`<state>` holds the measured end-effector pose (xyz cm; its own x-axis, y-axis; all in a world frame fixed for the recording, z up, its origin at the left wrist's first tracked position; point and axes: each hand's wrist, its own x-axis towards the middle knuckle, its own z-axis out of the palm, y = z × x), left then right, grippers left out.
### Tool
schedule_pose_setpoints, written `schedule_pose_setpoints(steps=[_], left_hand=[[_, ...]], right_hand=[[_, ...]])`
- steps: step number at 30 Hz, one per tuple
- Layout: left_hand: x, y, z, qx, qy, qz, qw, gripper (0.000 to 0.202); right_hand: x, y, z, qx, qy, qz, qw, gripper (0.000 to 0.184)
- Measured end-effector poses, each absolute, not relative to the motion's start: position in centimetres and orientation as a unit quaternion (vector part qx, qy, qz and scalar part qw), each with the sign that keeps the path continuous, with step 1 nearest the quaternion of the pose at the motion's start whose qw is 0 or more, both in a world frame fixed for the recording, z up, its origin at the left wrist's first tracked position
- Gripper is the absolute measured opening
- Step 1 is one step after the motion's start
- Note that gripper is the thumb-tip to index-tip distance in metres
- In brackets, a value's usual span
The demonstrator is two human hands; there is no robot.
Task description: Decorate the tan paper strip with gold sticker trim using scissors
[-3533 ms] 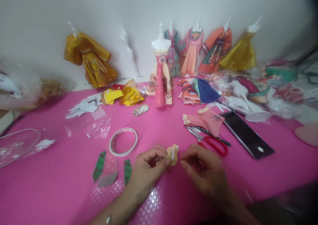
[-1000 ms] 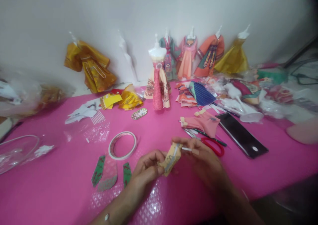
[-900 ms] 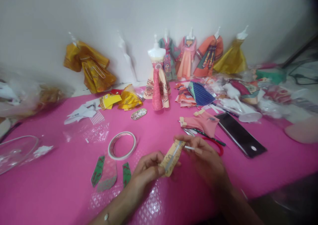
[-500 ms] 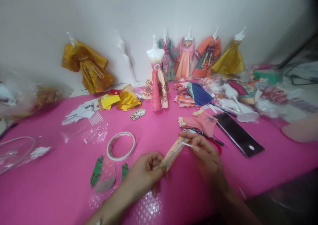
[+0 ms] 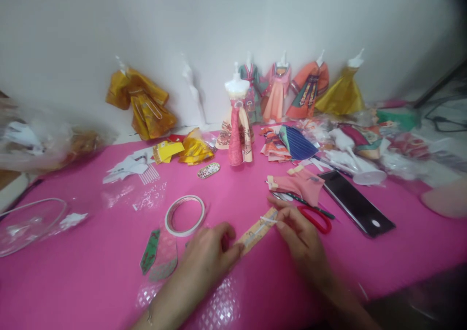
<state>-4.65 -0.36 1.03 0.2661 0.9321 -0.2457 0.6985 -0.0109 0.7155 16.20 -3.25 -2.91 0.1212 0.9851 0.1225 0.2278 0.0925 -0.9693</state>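
Observation:
My left hand (image 5: 209, 252) pinches the lower-left end of a cream fabric strip (image 5: 251, 238) with a dark pattern. A pale line runs lengthwise along this strip. Between the fingertips of my right hand (image 5: 302, 237) is a narrow white strip (image 5: 269, 219), which crosses the fabric near its upper-right end. Whether the white strip is attached there, I cannot tell. Close beyond my right hand lie red-handled scissors (image 5: 316, 219) and a small pink garment (image 5: 301, 184). A roll of tape (image 5: 185, 216) lies flat beyond my left hand.
A pink mat (image 5: 109, 281) covers the table. Small dressed mannequins, one a pink-and-cream dress form (image 5: 236, 130), stand along the wall. A black phone (image 5: 355, 201) is at the right. Green and pink cut pieces (image 5: 149, 252) lie left. Plastic bags (image 5: 40, 135) sit far left.
The view has shifted, so the table things appear further right and lower. My right hand has drawn down slightly with the white strip, uncovering more of the scissors' handle. My left hand keeps its pinch.

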Motion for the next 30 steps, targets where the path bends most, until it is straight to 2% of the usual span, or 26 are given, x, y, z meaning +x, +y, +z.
schedule_pose_setpoints(steps=[4,8,15,25,30], left_hand=[[-5.1,-0.2,1.2,0.744,0.568,0.195,0.294,0.015],[-4.6,-0.4,0.9,0.734,0.498,0.296,0.354,0.013],[-3.5,-0.9,0.0,0.693,0.440,0.317,0.476,0.017],[-3.1,-1.0,-0.2,0.670,0.453,0.353,0.471,0.009],[-3.0,-1.2,0.9,0.679,0.466,0.380,0.421,0.011]], right_hand=[[16.0,-3.3,-3.0,-0.544,-0.602,0.321,0.488,0.014],[15.7,-3.4,-3.1,-0.508,-0.670,0.263,0.472,0.009],[16.0,-3.1,-4.2,-0.460,-0.738,0.215,0.445,0.005],[16.5,-2.8,-5.4,-0.467,-0.739,0.163,0.458,0.011],[17.2,-2.6,-6.3,-0.471,-0.731,0.155,0.469,0.010]])
